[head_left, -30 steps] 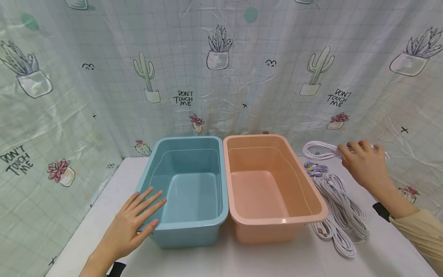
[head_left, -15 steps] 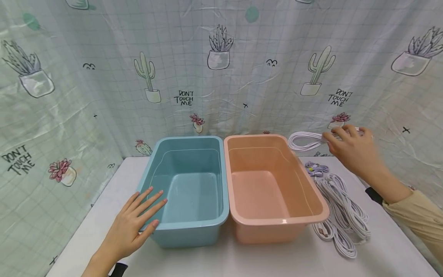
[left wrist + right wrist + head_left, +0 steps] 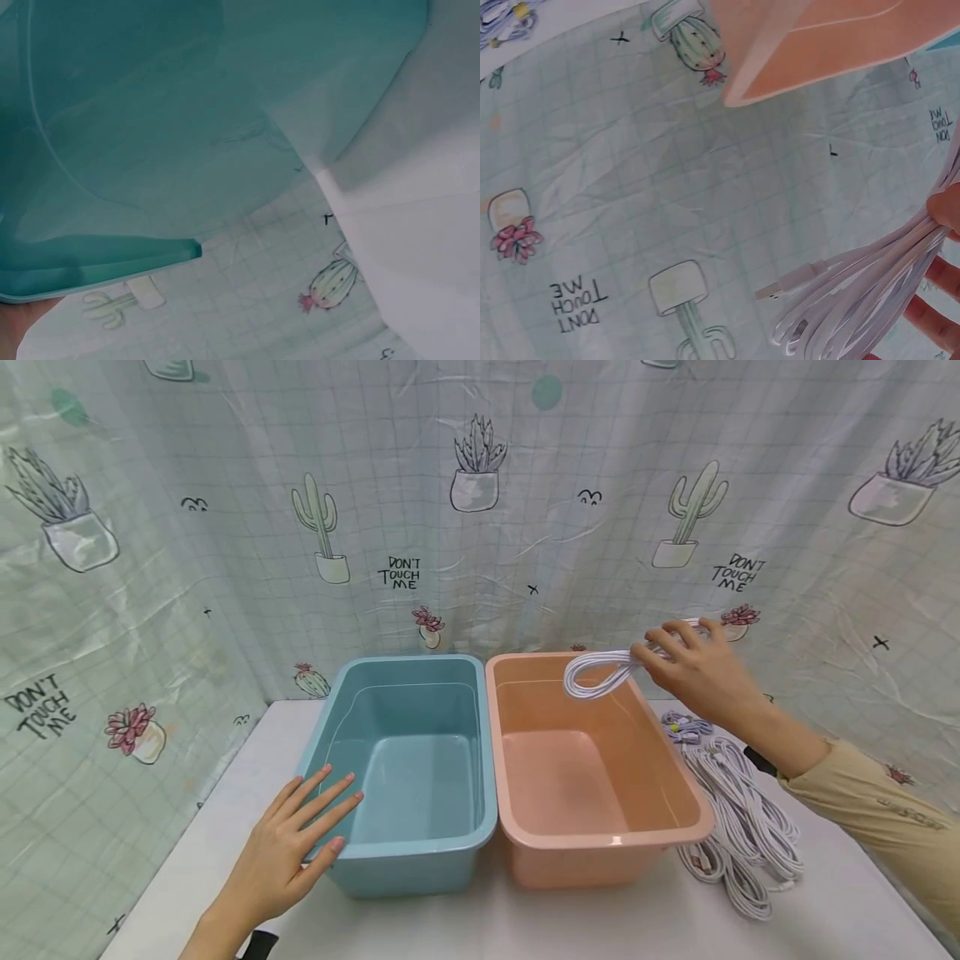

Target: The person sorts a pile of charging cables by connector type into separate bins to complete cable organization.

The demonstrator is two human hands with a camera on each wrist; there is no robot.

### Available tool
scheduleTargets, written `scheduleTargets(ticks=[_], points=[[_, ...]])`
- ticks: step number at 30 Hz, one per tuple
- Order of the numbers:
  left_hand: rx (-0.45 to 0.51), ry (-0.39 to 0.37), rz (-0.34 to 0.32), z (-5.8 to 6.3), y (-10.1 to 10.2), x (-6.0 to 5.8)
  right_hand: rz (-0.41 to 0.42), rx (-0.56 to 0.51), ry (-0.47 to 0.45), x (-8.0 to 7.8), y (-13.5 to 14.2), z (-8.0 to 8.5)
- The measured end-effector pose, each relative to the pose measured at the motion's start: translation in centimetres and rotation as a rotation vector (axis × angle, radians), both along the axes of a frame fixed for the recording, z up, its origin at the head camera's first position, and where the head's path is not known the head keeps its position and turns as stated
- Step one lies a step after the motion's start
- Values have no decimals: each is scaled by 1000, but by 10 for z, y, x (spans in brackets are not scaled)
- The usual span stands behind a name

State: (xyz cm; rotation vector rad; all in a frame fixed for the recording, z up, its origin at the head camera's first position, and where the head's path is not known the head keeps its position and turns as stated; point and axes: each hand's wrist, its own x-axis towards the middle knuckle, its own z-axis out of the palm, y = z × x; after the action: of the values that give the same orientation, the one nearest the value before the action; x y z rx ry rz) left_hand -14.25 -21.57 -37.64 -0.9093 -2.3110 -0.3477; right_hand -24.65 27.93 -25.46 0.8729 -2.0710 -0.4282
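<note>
My right hand (image 3: 697, 668) grips a coiled white USB cable (image 3: 596, 675) by its middle, above the far right part of the orange tub (image 3: 607, 841). One loop of the coil hangs out leftward over the tub's far rim. In the right wrist view, fingers and thumb close round the bundle, and a USB plug (image 3: 789, 281) sticks out of it. My left hand (image 3: 281, 852) lies at the near left corner of the blue tub (image 3: 405, 847), fingers spread and straight. Only a bit of that hand shows in the left wrist view.
Right of the orange tub lie a thick bundle of white cables (image 3: 738, 797), a smaller purplish cable bundle (image 3: 686, 727) with a yellow spot, and a coiled cable (image 3: 746, 893) nearer the front. A cactus-print curtain (image 3: 480, 577) stands behind the tubs.
My right hand has lifted the white USB cable and carried it leftward, from above the table's right side to the orange tub's far rim. My left hand stays put.
</note>
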Motion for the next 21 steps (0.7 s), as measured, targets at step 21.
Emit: scheduleTargets(ticks=[21], points=[[-1,20,2,-1,1,0,201,197,9,-20,-58,9]])
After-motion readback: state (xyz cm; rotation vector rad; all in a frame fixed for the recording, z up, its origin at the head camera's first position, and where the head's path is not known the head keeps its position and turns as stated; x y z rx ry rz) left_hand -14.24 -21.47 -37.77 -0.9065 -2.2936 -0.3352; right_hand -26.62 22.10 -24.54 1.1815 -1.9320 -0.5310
